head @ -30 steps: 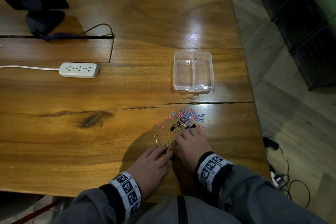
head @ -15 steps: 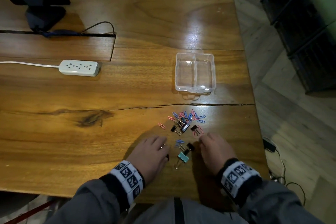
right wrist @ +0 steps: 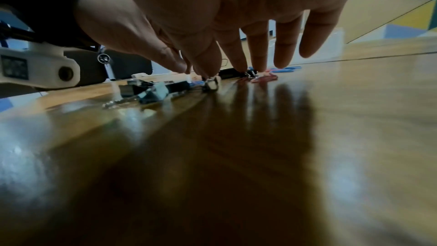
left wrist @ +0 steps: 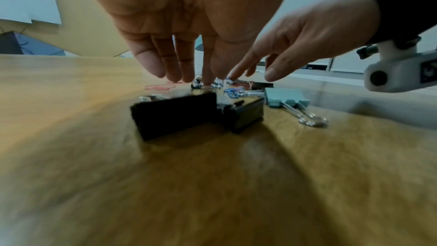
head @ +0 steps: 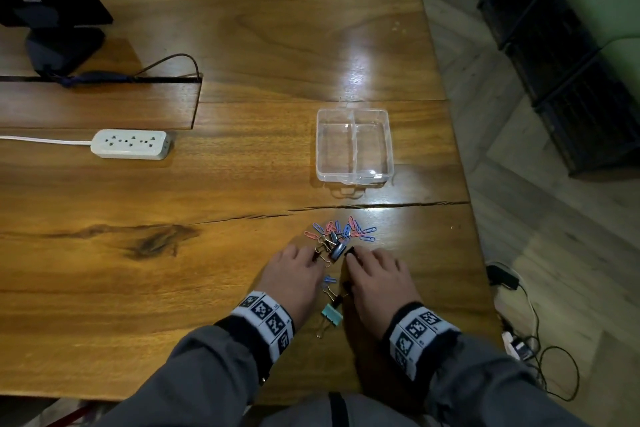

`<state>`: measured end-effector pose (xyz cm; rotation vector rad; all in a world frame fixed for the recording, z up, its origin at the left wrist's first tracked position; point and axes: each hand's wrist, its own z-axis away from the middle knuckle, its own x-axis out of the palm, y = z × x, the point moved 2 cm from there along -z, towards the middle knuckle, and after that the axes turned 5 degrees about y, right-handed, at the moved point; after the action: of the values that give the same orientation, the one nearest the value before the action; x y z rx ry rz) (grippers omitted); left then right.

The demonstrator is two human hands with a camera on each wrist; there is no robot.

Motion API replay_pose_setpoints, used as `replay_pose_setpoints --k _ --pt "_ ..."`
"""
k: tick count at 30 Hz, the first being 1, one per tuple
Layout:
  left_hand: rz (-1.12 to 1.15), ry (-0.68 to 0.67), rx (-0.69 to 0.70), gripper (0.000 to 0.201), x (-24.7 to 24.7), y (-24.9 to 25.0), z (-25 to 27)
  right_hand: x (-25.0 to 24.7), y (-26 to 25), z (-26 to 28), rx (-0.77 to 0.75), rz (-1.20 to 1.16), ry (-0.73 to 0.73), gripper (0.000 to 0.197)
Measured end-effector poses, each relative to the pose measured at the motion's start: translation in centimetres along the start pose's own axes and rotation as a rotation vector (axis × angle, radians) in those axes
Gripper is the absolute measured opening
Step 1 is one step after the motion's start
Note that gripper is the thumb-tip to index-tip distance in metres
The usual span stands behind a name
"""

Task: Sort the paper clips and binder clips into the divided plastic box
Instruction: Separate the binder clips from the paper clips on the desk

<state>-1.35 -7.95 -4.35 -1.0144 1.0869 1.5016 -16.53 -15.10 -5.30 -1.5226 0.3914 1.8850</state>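
A clear divided plastic box (head: 353, 146) stands with both compartments bare. Just in front of it lies a pile of pink and blue paper clips (head: 341, 230) mixed with small black binder clips (head: 329, 250). A teal binder clip (head: 331, 314) lies between my wrists, and two black binder clips (left wrist: 175, 113) lie under my left wrist. My left hand (head: 304, 255) is palm down, its straight fingertips (left wrist: 208, 79) touching clips at the pile's near edge. My right hand (head: 363, 258) is also palm down, its fingertips (right wrist: 237, 66) resting on a black binder clip (head: 350, 251).
A white power strip (head: 131, 144) with its cord lies at the left, and a monitor base (head: 62, 45) stands at the far left. The wooden table's (head: 173, 288) right edge runs close beside the box, with cables on the floor (head: 519, 340) below.
Both hands have slid forward and closer together, from beside the near clips up to the pile's near edge. The clips near my wrists lie uncovered.
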Motion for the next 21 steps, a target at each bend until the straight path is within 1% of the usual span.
replay_pose_setpoints --k 3,5,7,8,10,13,15,18,21 --pt "-0.017 -0.005 -0.021 0.033 0.0 -0.5 0.8 0.9 -1.0 0.3 -0.072 0.03 -0.008 0.064" --pt "-0.009 0.003 -0.022 0.03 -0.2 -0.8 1.3 1.5 -1.5 0.9 -0.168 0.045 -0.019 0.068" --pt "0.011 0.016 -0.012 0.032 -0.3 -0.9 1.5 1.6 -1.6 1.7 -0.217 0.035 0.0 0.066" --pt "0.024 0.023 -0.008 0.035 -0.4 -0.8 1.4 1.5 -1.4 1.9 -0.2 0.015 0.032 0.062" --pt "0.052 0.023 -0.002 0.046 -0.2 -0.3 0.5 1.1 -0.6 2.4 -0.119 -0.036 0.078 0.054" --pt "0.037 -0.027 0.014 0.06 0.2 0.7 -0.9 0.9 0.7 2.9 -0.029 -0.032 0.065 0.05" --pt "0.011 -0.054 0.011 0.062 0.5 1.0 -1.1 0.8 1.4 3.2 0.013 -0.016 0.051 0.05" --pt "-0.004 -0.064 0.019 0.058 0.7 0.7 -0.3 0.7 2.1 3.3 0.069 -0.006 0.038 0.051" --pt "0.002 -0.099 0.058 0.056 1.0 -0.2 0.8 0.7 2.3 3.4 0.048 -0.002 0.026 0.053"
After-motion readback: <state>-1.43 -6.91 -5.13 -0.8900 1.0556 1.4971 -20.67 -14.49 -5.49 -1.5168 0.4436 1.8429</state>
